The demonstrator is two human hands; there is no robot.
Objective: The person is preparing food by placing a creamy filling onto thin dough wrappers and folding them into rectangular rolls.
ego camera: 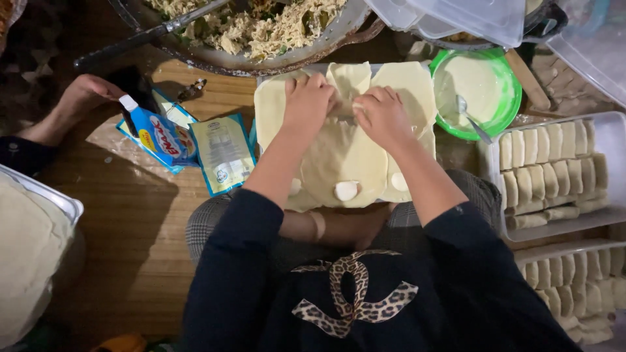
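A wooden floor [130, 215] serves as the work surface, with the person seated on it, knees under a board [277, 81] stacked with pale dough sheets [342, 156]. The left hand [308, 103] and right hand [383, 117] sit close together at the middle of the top sheet, fingers curled and pinching its folded edge. The sheet looks thin, soft and easy to tear, best gripped lightly at the edges. To the right, trays [616, 140] hold rows of finished rolls [551, 173]; a green bowl [515, 98] holds white paste. Beyond lies a big pan of shredded filling [261, 26]. At left, blue packets [189, 143] and another person's hand [88, 91].
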